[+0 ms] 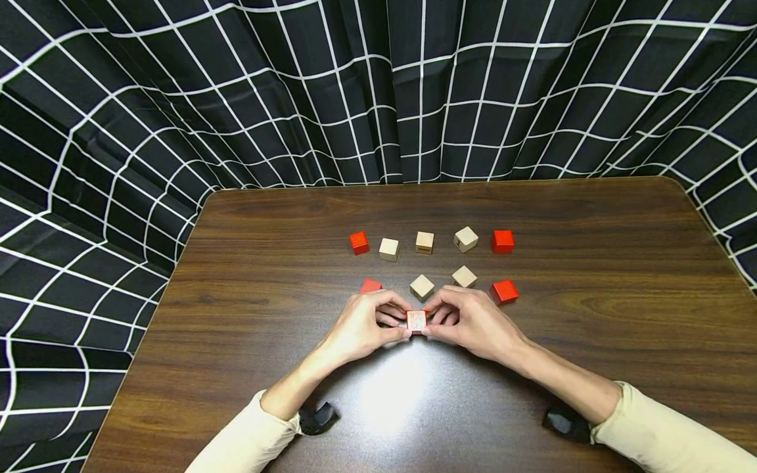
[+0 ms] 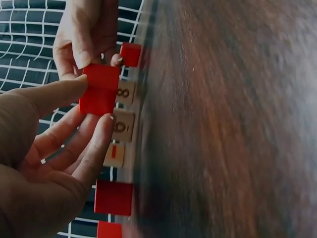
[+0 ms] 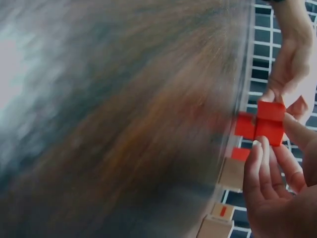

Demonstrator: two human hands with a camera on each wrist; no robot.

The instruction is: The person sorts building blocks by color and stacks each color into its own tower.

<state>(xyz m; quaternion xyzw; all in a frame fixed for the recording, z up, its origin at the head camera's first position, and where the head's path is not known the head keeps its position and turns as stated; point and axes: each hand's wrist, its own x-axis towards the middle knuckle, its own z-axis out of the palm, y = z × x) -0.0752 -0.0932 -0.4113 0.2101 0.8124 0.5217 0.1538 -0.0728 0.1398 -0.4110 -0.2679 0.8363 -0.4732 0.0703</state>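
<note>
Both hands pinch one small red cube point(image 1: 416, 322) between them, near the middle of the table. From above, its upper face looks pale with a red border; the wrist views show two plain red faces of the red cube point(image 2: 99, 89). My left hand point(image 1: 365, 323) grips its left side with thumb and fingers. On the opposite side my right hand point(image 1: 473, 322) holds it the same way. Just beyond the left fingers, another red cube point(image 1: 370, 286) is partly hidden. A pale wooden cube point(image 1: 422, 288) lies close past the held one.
Farther back stands a loose row of wooden cubes point(image 1: 424, 242) and red cubes point(image 1: 503, 241). Several wooden ones bear marks, such as a figure 8 on one cube point(image 2: 125, 92). A black curtain point(image 1: 426, 92) with white grid lines surrounds the brown table point(image 1: 266, 243).
</note>
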